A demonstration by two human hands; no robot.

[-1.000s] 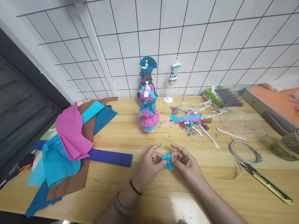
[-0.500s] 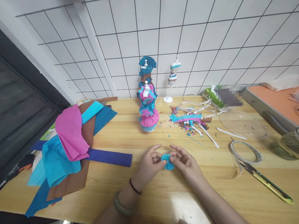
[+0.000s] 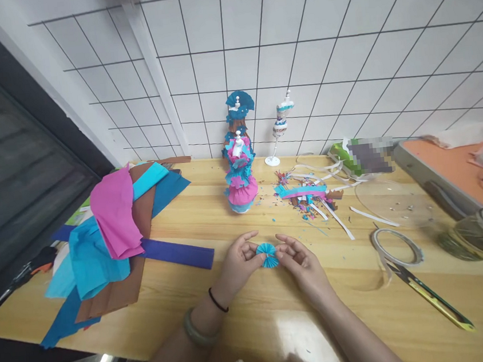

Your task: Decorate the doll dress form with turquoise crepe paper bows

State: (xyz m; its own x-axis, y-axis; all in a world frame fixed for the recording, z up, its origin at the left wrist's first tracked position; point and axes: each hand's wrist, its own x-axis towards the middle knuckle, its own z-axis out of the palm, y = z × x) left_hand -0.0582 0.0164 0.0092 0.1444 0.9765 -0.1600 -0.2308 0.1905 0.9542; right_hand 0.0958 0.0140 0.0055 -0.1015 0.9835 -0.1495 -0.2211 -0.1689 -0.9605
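A small round blue pleated paper rosette (image 3: 268, 249) is held between my two hands over the front middle of the table. My left hand (image 3: 242, 261) pinches its left edge with thumb and fingers. From the other side, my right hand (image 3: 296, 259) grips the right edge the same way. The pleats fan out from the centre, where a small pale spot or gap shows. Beyond my hands stands a mini dress form (image 3: 242, 186) in pink and blue crepe paper, with another in dark blue and brown (image 3: 240, 111) behind it.
Crepe paper sheets (image 3: 113, 217) are heaped at left. Paper scraps (image 3: 305, 191) and white strips lie right of the dress forms, near a white mini stand (image 3: 271, 161). At right are a tape roll (image 3: 417, 253), thread snips (image 3: 439, 301) and a glass jar (image 3: 474, 237).
The rosette has shifted slightly left and up, and more of its face shows as the right fingers draw back toward its edge. The view has moved a little.
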